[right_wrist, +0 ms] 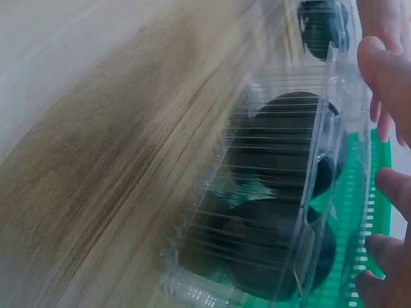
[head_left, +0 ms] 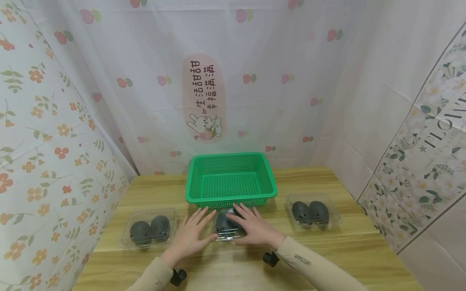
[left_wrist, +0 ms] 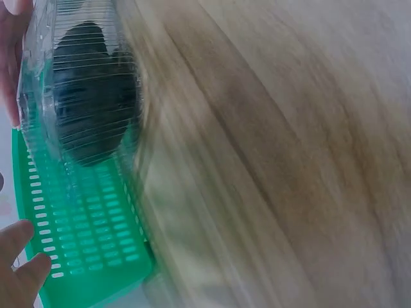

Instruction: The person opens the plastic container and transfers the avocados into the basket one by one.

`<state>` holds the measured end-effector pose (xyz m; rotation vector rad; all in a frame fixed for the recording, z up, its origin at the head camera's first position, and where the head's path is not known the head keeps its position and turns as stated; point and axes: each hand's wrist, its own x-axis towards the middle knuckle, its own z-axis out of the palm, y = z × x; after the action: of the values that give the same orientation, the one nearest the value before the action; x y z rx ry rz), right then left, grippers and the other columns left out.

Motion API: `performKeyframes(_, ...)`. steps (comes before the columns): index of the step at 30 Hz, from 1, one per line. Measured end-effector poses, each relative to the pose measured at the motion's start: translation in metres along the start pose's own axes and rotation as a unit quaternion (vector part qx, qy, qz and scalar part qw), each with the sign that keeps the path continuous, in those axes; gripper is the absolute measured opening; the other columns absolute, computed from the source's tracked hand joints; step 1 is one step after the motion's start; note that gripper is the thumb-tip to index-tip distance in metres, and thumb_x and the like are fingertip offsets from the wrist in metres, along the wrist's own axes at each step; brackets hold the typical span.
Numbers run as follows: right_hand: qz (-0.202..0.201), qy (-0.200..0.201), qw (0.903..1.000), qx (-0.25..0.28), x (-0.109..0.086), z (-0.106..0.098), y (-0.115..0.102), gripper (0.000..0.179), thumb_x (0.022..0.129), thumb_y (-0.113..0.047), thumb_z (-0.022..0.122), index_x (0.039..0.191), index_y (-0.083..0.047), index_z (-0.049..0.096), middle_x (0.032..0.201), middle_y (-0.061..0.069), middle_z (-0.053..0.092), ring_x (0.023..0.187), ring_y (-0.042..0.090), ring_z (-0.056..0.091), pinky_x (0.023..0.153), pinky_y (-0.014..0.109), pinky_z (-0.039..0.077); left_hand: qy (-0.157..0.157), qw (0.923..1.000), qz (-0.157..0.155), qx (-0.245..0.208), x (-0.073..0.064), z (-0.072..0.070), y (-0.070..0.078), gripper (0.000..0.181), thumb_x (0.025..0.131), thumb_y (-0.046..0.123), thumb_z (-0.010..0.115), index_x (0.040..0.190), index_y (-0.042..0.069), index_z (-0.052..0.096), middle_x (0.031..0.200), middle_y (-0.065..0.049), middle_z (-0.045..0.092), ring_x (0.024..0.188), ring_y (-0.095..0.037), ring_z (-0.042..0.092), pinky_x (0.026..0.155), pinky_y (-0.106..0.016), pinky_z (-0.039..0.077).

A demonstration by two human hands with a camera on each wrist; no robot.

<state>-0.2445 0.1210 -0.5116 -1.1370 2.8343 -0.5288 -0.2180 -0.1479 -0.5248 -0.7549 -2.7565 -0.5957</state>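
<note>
A clear plastic clamshell box (head_left: 228, 237) with dark, rounded, egg-shaped things inside (head_left: 223, 222) lies in front of the green basket. My left hand (head_left: 193, 234) is at the box's left side, its fingers spread and pointing forward. From the right, my right hand (head_left: 255, 227) reaches over the box with fingers spread, hiding its right part. The right wrist view shows two large dark rounded things (right_wrist: 279, 247) through the ribbed clear wall, with the right fingertips (right_wrist: 383, 247) beside the lid. In the left wrist view the same box (left_wrist: 128, 96) appears near the top left.
Behind the box stands a green perforated basket (head_left: 231, 200) with nothing in it. Similar clear boxes lie on the wooden table (head_left: 218, 275) to the left (head_left: 125, 241) and right (head_left: 335, 220), each with two dark rounded things. Patterned curtains (head_left: 284, 101) enclose the table's back and sides.
</note>
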Motion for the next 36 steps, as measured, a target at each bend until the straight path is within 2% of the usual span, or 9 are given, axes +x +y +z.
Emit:
performKeyframes(3,0.004,-0.003,0.9999,-0.009,0.004,0.002,-0.001,0.079,0.081,-0.055,0.071,0.149,-0.030,0.039,0.160,0.007,0.017,0.146,0.033,0.009,0.109,0.068,0.011,-0.009,0.9999,-0.007,-0.006,0.000,0.003,0.000,0.072,0.090,0.054,0.060,0.150,0.023,0.037,0.153,-0.012,0.034,0.137,-0.040,0.032,0.099,-0.073,0.027)
performKeyframes(7,0.008,-0.003,0.9997,-0.024,0.007,0.003,-0.002,0.075,0.081,-0.056,0.070,0.147,-0.033,0.042,0.158,0.004,0.024,0.145,0.033,0.012,0.108,0.069,0.010,-0.028,0.9984,-0.028,-0.039,0.000,0.007,0.002,0.079,0.089,0.057,0.059,0.153,0.021,0.031,0.154,-0.016,0.031,0.136,-0.042,0.033,0.097,-0.071,0.033)
performKeyframes(13,0.011,0.007,0.9985,-0.054,0.011,0.008,-0.002,0.072,0.083,-0.060,0.065,0.146,-0.034,0.044,0.155,0.003,0.030,0.144,0.034,0.018,0.106,0.071,0.012,-0.061,0.9924,-0.066,-0.084,0.003,0.011,0.005,0.095,0.085,0.063,0.061,0.156,0.016,0.019,0.155,-0.021,0.025,0.136,-0.044,0.031,0.096,-0.066,0.039)
performKeyframes(19,0.014,0.018,0.9970,-0.074,0.013,0.013,-0.002,0.071,0.084,-0.065,0.059,0.147,-0.037,0.041,0.156,-0.001,0.030,0.144,0.031,0.019,0.108,0.070,0.011,-0.083,0.9867,-0.091,-0.107,0.005,0.014,0.007,0.101,0.082,0.066,0.062,0.155,0.011,0.019,0.153,-0.028,0.024,0.133,-0.048,0.034,0.095,-0.064,0.040)
performKeyframes(23,0.012,0.024,0.9959,-0.086,0.013,0.015,-0.002,0.071,0.084,-0.069,0.056,0.147,-0.037,0.041,0.155,-0.002,0.030,0.144,0.031,0.020,0.108,0.069,0.013,-0.086,0.9844,-0.098,-0.118,0.005,0.016,0.009,0.105,0.081,0.066,0.064,0.154,0.006,0.019,0.151,-0.029,0.025,0.132,-0.048,0.035,0.098,-0.062,0.039)
performKeyframes(26,0.008,0.031,0.9950,-0.095,0.013,0.016,-0.002,0.072,0.084,-0.070,0.053,0.146,-0.036,0.042,0.155,-0.001,0.032,0.143,0.031,0.022,0.107,0.070,0.014,-0.085,0.9841,-0.092,-0.127,0.004,0.017,0.010,0.106,0.081,0.064,0.065,0.153,0.001,0.019,0.151,-0.029,0.027,0.132,-0.047,0.036,0.100,-0.062,0.038)
performKeyframes(32,0.010,0.043,0.9938,-0.103,0.012,0.019,-0.002,0.070,0.085,-0.069,0.055,0.146,-0.037,0.043,0.154,-0.001,0.034,0.143,0.031,0.024,0.107,0.069,0.015,-0.092,0.9823,-0.097,-0.131,0.004,0.021,0.012,0.107,0.081,0.063,0.065,0.153,0.001,0.017,0.150,-0.027,0.030,0.132,-0.044,0.038,0.102,-0.059,0.038)
performKeyframes(36,0.013,0.048,0.9928,-0.109,0.011,0.022,0.000,0.068,0.086,-0.066,0.055,0.146,-0.037,0.042,0.153,-0.002,0.034,0.142,0.030,0.025,0.108,0.068,0.015,-0.085,0.9835,-0.096,-0.127,0.006,0.025,0.013,0.106,0.081,0.059,0.069,0.153,0.000,0.018,0.149,-0.027,0.032,0.131,-0.043,0.039,0.102,-0.057,0.039)
